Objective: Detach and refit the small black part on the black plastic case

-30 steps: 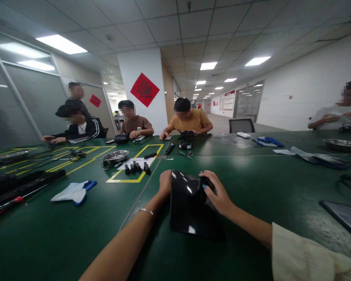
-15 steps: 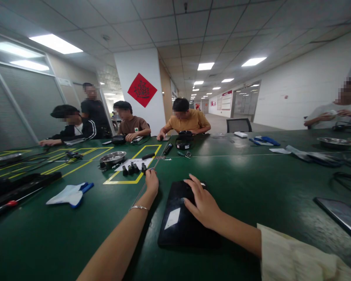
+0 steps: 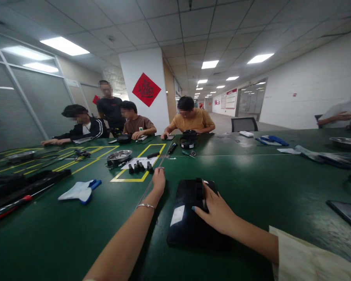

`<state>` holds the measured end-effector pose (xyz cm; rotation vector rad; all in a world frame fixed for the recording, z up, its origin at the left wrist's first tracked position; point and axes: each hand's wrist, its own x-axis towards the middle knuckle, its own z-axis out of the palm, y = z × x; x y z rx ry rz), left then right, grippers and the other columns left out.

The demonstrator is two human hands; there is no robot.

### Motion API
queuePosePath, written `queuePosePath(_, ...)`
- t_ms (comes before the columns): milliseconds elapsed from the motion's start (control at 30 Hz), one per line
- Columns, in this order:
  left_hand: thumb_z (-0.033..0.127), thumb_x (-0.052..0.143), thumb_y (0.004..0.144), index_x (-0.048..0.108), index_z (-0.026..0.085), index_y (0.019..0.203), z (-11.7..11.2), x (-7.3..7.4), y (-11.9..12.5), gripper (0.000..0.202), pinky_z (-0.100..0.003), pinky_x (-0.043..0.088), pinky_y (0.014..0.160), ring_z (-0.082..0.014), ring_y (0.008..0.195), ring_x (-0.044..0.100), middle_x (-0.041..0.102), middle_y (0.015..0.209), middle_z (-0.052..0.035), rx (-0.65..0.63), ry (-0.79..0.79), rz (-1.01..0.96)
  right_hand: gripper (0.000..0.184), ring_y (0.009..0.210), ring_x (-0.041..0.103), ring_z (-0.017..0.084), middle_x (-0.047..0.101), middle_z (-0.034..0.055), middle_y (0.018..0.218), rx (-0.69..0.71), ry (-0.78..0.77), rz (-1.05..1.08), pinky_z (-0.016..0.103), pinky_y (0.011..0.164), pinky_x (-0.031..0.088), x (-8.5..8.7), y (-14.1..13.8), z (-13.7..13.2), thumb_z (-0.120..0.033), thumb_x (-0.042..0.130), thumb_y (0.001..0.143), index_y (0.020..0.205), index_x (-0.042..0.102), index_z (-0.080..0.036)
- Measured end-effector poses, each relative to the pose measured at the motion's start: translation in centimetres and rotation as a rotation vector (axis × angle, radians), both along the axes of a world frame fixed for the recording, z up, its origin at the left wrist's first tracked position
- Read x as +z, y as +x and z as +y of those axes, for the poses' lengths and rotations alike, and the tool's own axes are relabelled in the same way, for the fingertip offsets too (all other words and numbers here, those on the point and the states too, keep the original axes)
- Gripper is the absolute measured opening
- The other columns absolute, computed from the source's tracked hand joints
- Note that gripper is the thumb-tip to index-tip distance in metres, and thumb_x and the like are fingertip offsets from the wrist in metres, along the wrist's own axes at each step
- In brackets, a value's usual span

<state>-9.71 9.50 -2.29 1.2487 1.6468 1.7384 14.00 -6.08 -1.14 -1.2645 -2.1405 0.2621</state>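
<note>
A flat black tablet-like device (image 3: 183, 230) with a pale patch lies in front of me. Over its upper right part, my right hand (image 3: 218, 208) curls round a small black ridged piece (image 3: 199, 189); the thumb lies on the device's face and the other fingers are partly hidden. My left hand (image 3: 159, 181) is closed in a pinch left of the device, back of the hand toward me. Its fingertips are beside a short black cylinder (image 3: 150, 168); what they hold, if anything, is hidden. Several similar black cylinders (image 3: 136, 168) stand further left.
A metal bowl (image 3: 119, 157) and a white paper sheet (image 3: 125, 166) are ahead left. Nearer lie blue-and-white gloves (image 3: 78, 191) and a red-handled screwdriver (image 3: 10, 208). A dark tablet (image 3: 346, 214) is at right. Several people sit or stand across the green table (image 3: 251, 183).
My right hand has gone from lying with spread fingers on the device to curling round the black piece, which now shows upright. My left hand stays pinched by the cylinders. The view has turned slightly left.
</note>
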Motion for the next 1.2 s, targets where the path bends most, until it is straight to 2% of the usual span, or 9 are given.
queuePosePath(333,0.024,0.041,0.077,0.060,0.019,0.076,-0.4,0.3,0.2,0.019,-0.025,0.038,0.059,-0.0150,0.060,0.050,0.054,0.063,0.0005,-0.032,-0.048,0.066,0.072,0.130,0.027,0.031,0.031,0.0125,0.142,-0.033,-0.078,-0.014,0.059,0.102,0.023,0.8,0.9,-1.9,-0.040,0.053,0.079,0.142,0.021,-0.024)
queuePosePath(467,0.023,0.042,0.076,0.060,0.019,0.075,-0.3,0.3,0.3,0.019,-0.026,0.038,0.060,-0.0155,0.063,0.052,0.055,0.064,0.0000,-0.048,-0.024,0.088,0.067,0.128,0.030,0.031,0.035,0.0114,0.140,-0.009,-0.077,-0.007,0.059,0.102,0.023,0.7,1.0,-2.3,-0.039,0.054,0.078,0.138,0.029,-0.025)
queuePosePath(733,0.023,0.043,0.075,0.059,0.018,0.073,-0.8,0.5,0.6,0.017,-0.026,0.037,0.061,-0.0160,0.065,0.052,0.054,0.063,0.0005,-0.064,-0.015,0.133,0.048,0.121,0.042,0.024,0.048,0.0095,0.129,0.199,-0.095,0.089,0.049,0.105,0.024,1.5,-0.2,-1.0,-0.026,0.051,0.080,0.127,0.042,-0.021)
queuePosePath(900,0.025,0.042,0.075,0.059,0.018,0.072,-0.9,0.5,0.6,0.019,-0.026,0.038,0.063,-0.0165,0.068,0.053,0.055,0.064,0.0001,-0.074,0.007,0.157,0.037,0.112,0.049,0.022,0.055,0.0105,0.119,0.135,-0.108,0.179,0.043,0.099,0.034,1.2,-0.7,0.0,-0.025,0.048,0.083,0.119,0.048,-0.016)
queuePosePath(1067,0.028,0.042,0.074,0.059,0.017,0.073,-0.8,0.3,0.5,0.020,-0.026,0.037,0.062,-0.0161,0.067,0.052,0.055,0.066,-0.0003,-0.089,-0.001,0.174,0.036,0.111,0.049,0.023,0.054,0.0101,0.118,0.032,-0.104,0.171,0.041,0.098,0.036,1.2,-0.4,0.3,-0.025,0.048,0.083,0.119,0.049,-0.017)
queuePosePath(1200,0.029,0.042,0.074,0.059,0.017,0.075,-0.6,0.2,0.5,0.021,-0.026,0.036,0.059,-0.0157,0.065,0.051,0.055,0.065,-0.0003,-0.100,-0.003,0.172,0.037,0.112,0.048,0.023,0.054,0.0101,0.119,0.023,-0.098,0.164,0.041,0.099,0.035,1.4,-0.4,0.4,-0.026,0.045,0.085,0.120,0.049,-0.017)
